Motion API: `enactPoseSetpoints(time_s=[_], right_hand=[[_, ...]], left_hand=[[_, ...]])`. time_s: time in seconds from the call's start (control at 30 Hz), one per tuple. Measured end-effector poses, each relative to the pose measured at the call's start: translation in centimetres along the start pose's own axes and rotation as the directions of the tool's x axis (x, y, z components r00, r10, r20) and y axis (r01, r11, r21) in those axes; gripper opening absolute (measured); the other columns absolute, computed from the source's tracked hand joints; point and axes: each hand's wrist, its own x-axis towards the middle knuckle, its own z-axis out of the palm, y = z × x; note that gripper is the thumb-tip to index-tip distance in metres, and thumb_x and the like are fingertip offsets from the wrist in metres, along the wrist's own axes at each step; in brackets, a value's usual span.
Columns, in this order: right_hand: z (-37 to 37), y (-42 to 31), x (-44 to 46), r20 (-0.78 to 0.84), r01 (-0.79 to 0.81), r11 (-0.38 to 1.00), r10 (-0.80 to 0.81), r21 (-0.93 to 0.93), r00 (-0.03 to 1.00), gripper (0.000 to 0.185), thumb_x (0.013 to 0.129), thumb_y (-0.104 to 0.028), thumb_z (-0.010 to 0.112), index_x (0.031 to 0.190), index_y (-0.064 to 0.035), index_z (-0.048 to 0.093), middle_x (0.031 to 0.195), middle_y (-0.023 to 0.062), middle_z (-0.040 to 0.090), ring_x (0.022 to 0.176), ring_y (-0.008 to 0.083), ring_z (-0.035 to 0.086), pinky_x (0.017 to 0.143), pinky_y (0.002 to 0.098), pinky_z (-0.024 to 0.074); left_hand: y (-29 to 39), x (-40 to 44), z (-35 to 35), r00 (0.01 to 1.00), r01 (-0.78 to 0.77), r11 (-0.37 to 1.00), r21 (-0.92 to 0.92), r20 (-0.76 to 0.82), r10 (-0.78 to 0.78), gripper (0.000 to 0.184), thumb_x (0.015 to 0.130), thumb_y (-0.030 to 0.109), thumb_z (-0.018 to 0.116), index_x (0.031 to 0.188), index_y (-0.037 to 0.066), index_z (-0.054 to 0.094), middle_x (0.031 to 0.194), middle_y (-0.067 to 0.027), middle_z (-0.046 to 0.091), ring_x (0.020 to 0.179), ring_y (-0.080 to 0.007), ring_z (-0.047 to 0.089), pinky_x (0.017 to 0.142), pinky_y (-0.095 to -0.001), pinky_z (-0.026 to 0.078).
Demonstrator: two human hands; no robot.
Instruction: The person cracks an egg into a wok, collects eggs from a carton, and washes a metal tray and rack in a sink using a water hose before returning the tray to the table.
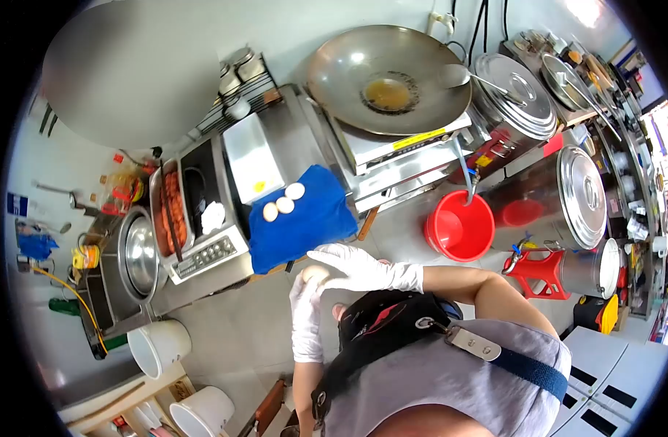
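Observation:
Both hands wear white gloves and meet just in front of the body, near the counter's edge. Between them is a pale brown, egg-like round thing. My left hand has its fingers wrapped round it from below. From the right, my right hand touches it, its fingers close together. Three eggs lie in a row on a blue cloth on the counter. Behind the cloth is a white tray with a small yellow blob on it.
A big wok with yellow liquid stands on a stove at the back. To the right are a red bucket and large lidded steel pots. At left, a tray of reddish food sits beside a steel bowl.

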Motion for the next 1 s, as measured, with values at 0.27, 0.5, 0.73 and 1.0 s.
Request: enactPoseSetpoints(time_s=[0.27,0.5,0.73,1.0], right_hand=[[-8.0,3.7,-0.2,-0.229,-0.121,0.976,0.079,-0.179,0.97,0.062,0.076,-0.027,0.068,0.129,-0.0041,0.046,0.117,0.0149,0.052,0.107,0.0316,0.053,0.093,0.0393,0.0427],[-11.0,4.8,-0.6,-0.509,-0.33,0.942,0.258,-0.055,0.821,0.054,0.076,-0.021,0.07,0.123,-0.0014,0.051,0.113,0.0183,0.057,0.105,0.0339,0.056,0.091,0.0381,0.0455],[-17.0,9.9,-2.8,-0.836,-0.303,0.845,0.51,0.441,0.203,0.049,0.082,-0.013,0.066,0.126,-0.0008,0.048,0.118,0.0108,0.056,0.109,0.0187,0.054,0.095,0.0309,0.0415],[-24.5,17.4,-3.8,-0.958,-0.592,0.803,0.11,-0.071,0.265,0.05,0.078,-0.012,0.069,0.125,-0.004,0.052,0.12,0.017,0.055,0.111,0.0312,0.052,0.095,0.037,0.0407]], left_hand=[[0.4,8.2,11.2,0.972,0.005,0.986,0.165,0.233,-0.044,0.032,0.09,0.011,0.055,0.12,-0.002,0.05,0.113,-0.0078,0.055,0.105,-0.0168,0.055,0.09,-0.029,0.044],[0.4,13.2,15.9,0.934,0.027,0.914,0.405,0.316,-0.167,0.033,0.087,0.013,0.06,0.116,-0.002,0.054,0.107,-0.0079,0.06,0.098,-0.0162,0.059,0.082,-0.0257,0.046],[4.7,18.6,15.6,0.854,0.062,0.931,0.36,0.464,-0.236,0.034,0.092,0.012,0.054,0.121,-0.005,0.051,0.108,-0.0122,0.061,0.098,-0.019,0.061,0.084,-0.0274,0.048],[7.0,21.8,15.3,0.905,0.111,0.909,0.402,0.336,-0.26,0.04,0.098,0.023,0.042,0.125,-0.005,0.047,0.113,-0.0182,0.059,0.102,-0.0251,0.061,0.089,-0.0319,0.048]])
